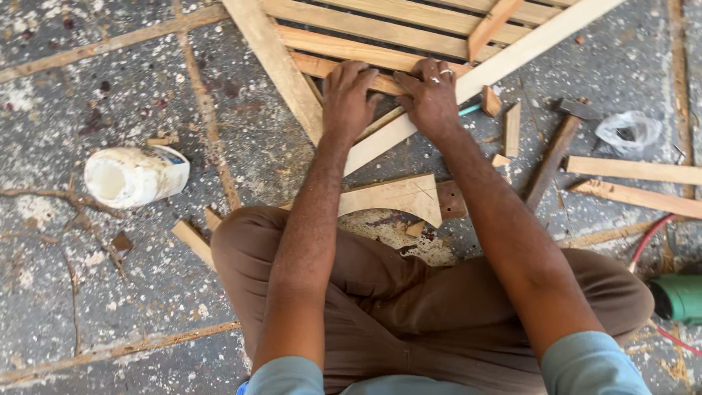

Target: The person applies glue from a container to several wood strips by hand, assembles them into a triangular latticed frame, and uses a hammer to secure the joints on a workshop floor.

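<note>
The person is sitting cross-legged on the floor (110, 292), both hands pressing on a slatted wooden frame (380, 33). The left hand (349, 99) is lying palm down, fingers curled over a slat at the frame's corner, gripping it loosely. The right hand (431, 99), touching the left, is bearing down on a long diagonal batten (512, 55), fingers bent over its edge. A curved wooden offcut (395, 196) is lying near the knees; a white plastic jar (135, 175) is lying well to the left.
</note>
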